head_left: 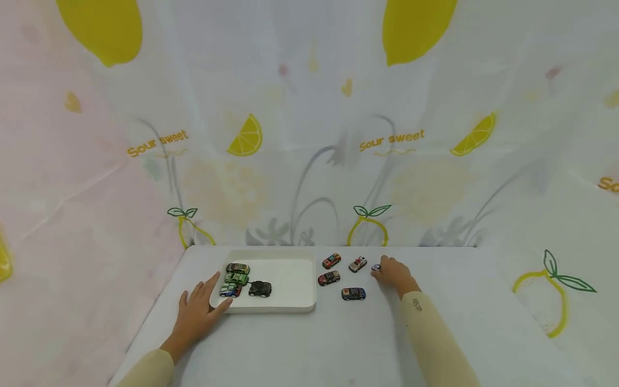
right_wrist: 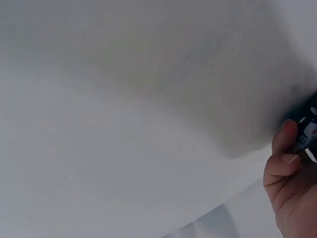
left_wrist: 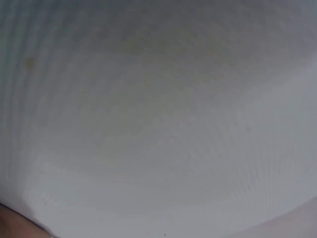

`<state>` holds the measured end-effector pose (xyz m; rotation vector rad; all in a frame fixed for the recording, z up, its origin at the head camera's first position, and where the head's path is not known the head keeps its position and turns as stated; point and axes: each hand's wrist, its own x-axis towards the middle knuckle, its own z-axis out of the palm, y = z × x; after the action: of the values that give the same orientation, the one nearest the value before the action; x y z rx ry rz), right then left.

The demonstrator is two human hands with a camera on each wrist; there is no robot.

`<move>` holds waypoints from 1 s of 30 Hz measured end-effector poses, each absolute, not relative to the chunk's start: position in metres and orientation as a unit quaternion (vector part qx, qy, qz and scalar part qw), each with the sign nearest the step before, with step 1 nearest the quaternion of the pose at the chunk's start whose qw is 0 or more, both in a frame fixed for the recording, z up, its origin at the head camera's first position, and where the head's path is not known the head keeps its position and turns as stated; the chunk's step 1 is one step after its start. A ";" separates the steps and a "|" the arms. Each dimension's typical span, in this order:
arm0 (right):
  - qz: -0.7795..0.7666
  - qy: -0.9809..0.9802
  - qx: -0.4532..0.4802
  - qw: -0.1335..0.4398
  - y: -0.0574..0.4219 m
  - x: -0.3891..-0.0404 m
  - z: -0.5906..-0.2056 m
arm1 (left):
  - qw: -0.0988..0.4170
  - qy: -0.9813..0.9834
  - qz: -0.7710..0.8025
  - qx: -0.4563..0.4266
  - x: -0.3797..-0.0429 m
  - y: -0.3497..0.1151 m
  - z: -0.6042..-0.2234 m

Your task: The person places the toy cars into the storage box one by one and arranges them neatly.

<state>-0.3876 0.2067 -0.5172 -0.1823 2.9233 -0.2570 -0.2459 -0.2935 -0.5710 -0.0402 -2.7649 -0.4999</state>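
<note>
My right hand (head_left: 396, 275) pinches a small toy car (head_left: 376, 267) on the right of the table; most of that car is hidden under the fingers. In the right wrist view, curled fingers of the right hand (right_wrist: 292, 183) hold the dark toy car (right_wrist: 308, 131) at the frame's edge. With fingers spread and fairly straight, my left hand (head_left: 195, 314) rests at the left front corner of a white tray (head_left: 290, 279). Inside the tray's left half are a green toy car (head_left: 237, 278), a black toy car (head_left: 260, 289) and several others.
Between tray and right hand lie a red-orange toy car (head_left: 331, 261), a white toy car (head_left: 358, 264), a dark red toy car (head_left: 329, 278) and a blue toy car (head_left: 353, 293). A lemon-print curtain (head_left: 300, 118) hangs behind the white table (head_left: 309, 349).
</note>
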 end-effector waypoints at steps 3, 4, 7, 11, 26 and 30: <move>-0.087 0.988 -0.078 0.106 0.206 -0.390 -0.517 | 0.176 -0.970 -0.170 -0.010 -0.244 -0.299 -0.567; -0.087 0.988 -0.078 0.100 0.206 -0.392 -0.514 | 0.178 -0.970 -0.168 -0.012 -0.245 -0.300 -0.566; -0.087 0.991 -0.068 0.071 0.206 -0.398 -0.500 | 0.182 -0.969 -0.167 -0.017 -0.250 -0.301 -0.562; -0.079 0.993 -0.072 0.050 0.200 -0.408 -0.479 | 0.179 -0.969 -0.168 -0.012 -0.253 -0.300 -0.560; -0.051 0.985 -0.163 0.032 0.129 -0.413 -0.460 | 0.166 -0.971 -0.171 -0.005 -0.244 -0.293 -0.573; -0.064 0.981 -0.182 0.024 0.111 -0.412 -0.462 | 0.165 -0.972 -0.170 -0.007 -0.244 -0.292 -0.571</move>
<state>-0.4118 0.1105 -0.4621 -0.5626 3.0354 -0.1970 -0.2438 -0.2923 -0.5710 -0.0193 -2.7675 -0.4830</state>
